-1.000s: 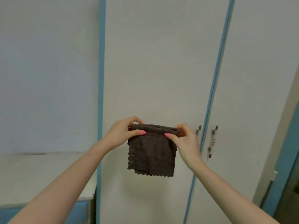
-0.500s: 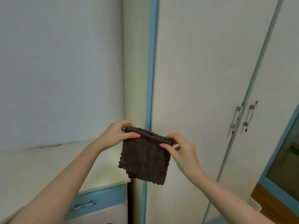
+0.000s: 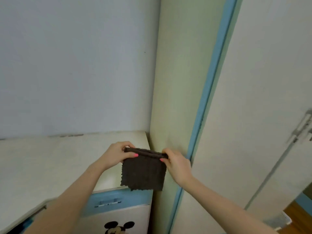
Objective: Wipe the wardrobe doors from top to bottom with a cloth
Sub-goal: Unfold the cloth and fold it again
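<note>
A dark brown folded cloth (image 3: 143, 173) hangs in front of me, held by its top edge. My left hand (image 3: 116, 153) pinches the cloth's upper left corner and my right hand (image 3: 177, 163) pinches the upper right corner. The cloth hangs before the pale green side panel (image 3: 175, 81) of the wardrobe, apart from it. A cream wardrobe door (image 3: 263, 98) with a blue edge strip (image 3: 212, 78) stands to the right, its metal handles (image 3: 302, 129) blurred at the frame's right edge.
A low cream cabinet top (image 3: 50, 159) sits at the left against a pale blue wall (image 3: 67, 65). Its blue drawer front (image 3: 118, 200) has a handle and a cartoon mouse picture (image 3: 118, 227) below. Wooden floor (image 3: 297, 220) shows at the bottom right.
The view has swung left: the wardrobe doors and handles slid towards the right edge, and the side panel and cabinet came into view. Both hands keep their pinch on the cloth.
</note>
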Available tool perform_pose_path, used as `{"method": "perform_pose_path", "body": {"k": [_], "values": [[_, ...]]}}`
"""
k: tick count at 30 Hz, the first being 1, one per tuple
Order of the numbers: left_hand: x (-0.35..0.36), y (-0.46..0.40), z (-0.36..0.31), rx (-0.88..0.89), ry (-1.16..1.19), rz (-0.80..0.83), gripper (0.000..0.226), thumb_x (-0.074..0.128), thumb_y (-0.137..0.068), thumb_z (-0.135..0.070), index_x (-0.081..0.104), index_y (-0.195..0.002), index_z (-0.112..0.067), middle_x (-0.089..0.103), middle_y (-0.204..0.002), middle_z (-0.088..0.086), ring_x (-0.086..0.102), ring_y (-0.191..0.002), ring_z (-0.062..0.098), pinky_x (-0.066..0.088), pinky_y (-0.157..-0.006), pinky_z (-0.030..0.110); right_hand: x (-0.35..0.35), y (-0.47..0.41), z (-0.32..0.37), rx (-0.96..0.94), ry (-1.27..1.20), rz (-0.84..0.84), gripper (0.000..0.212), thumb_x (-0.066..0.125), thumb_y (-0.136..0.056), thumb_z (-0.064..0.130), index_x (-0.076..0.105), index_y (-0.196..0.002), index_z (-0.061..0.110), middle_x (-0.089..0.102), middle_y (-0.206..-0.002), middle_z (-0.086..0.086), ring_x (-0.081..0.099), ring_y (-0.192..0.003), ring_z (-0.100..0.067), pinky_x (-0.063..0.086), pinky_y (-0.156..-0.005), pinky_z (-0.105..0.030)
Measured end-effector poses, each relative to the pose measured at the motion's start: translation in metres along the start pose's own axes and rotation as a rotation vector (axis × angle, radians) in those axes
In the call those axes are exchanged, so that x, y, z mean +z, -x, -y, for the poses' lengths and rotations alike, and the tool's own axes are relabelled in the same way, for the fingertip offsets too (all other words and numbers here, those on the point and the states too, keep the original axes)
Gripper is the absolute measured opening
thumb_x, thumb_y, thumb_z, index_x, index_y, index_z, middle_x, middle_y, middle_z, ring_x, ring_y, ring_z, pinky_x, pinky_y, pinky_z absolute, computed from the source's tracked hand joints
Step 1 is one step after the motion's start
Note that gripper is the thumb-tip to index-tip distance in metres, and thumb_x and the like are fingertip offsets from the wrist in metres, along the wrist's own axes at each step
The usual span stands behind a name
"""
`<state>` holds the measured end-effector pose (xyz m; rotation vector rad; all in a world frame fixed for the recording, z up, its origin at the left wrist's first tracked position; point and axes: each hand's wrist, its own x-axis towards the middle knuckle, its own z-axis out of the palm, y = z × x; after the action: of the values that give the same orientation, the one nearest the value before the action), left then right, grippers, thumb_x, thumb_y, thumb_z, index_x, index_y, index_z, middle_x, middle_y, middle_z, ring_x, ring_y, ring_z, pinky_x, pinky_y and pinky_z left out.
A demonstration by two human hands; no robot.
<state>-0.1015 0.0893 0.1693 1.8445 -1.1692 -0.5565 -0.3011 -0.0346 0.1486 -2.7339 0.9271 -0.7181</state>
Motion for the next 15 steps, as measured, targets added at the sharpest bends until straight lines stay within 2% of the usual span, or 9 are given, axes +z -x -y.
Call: {"method": "perform_pose_path", "body": {"k": [2, 4, 7, 12, 15], "values": [[-0.002, -0.011, 0.023, -0.039, 0.024, 0.024, 0.012, 0.070, -0.081, -0.019, 0.068, -0.092, -0.015, 0.057, -0.064, -0.006, 0.058, -0.054, -0.001, 0.045, -0.048, 0.013, 0.020, -0.013, 0.006, 0.003, 0.066, 0.045, 0.023, 0.044, -0.098, 0.034, 0.052, -0.118, 0.025, 0.059, -0.114, 0.003, 0.057, -0.100, -0.020, 0.042, -0.069, -0.031], [-0.005, -0.021, 0.044, -0.087, 0.058, 0.080, 0.011, 0.068, -0.084, -0.020, 0.064, -0.093, -0.017, 0.063, -0.075, 0.001, 0.061, -0.063, 0.005, 0.049, -0.051, 0.015, 0.039, -0.022, 0.013, -0.003, 0.102, 0.103, 0.022, 0.041, -0.100, 0.029, 0.050, -0.118, 0.021, 0.057, -0.115, 0.001, 0.059, -0.095, -0.023, 0.041, -0.065, -0.031], [-0.010, -0.037, 0.076, -0.138, 0.069, 0.222, 0.011, 0.066, -0.085, -0.023, 0.059, -0.094, -0.021, 0.066, -0.089, 0.008, 0.067, -0.075, 0.015, 0.055, -0.057, 0.021, 0.065, -0.033, 0.021, 0.071, 0.115, 0.216, 0.016, 0.041, -0.099, 0.023, 0.049, -0.113, 0.019, 0.060, -0.109, -0.003, 0.060, -0.090, -0.026, 0.050, -0.070, -0.037], [-0.016, -0.064, 0.115, -0.216, 0.017, 0.541, 0.017, 0.067, -0.083, -0.029, 0.059, -0.096, -0.022, 0.064, -0.101, 0.008, 0.066, -0.090, 0.019, 0.058, -0.067, 0.024, 0.092, -0.061, 0.017, 0.248, 0.097, 0.622, 0.016, 0.056, -0.090, 0.022, 0.056, -0.106, 0.020, 0.063, -0.106, -0.001, 0.059, -0.097, -0.020, 0.048, -0.079, -0.035], [-0.011, -0.082, 0.131, -0.248, 0.014, 0.643, 0.024, 0.067, -0.082, -0.032, 0.060, -0.101, -0.020, 0.066, -0.106, 0.011, 0.067, -0.092, 0.021, 0.058, -0.071, 0.026, 0.097, -0.074, 0.012, 0.307, 0.102, 0.722, 0.015, 0.057, -0.090, 0.023, 0.058, -0.105, 0.021, 0.059, -0.093, 0.004, 0.058, -0.089, -0.015, 0.045, -0.076, -0.030]]}}
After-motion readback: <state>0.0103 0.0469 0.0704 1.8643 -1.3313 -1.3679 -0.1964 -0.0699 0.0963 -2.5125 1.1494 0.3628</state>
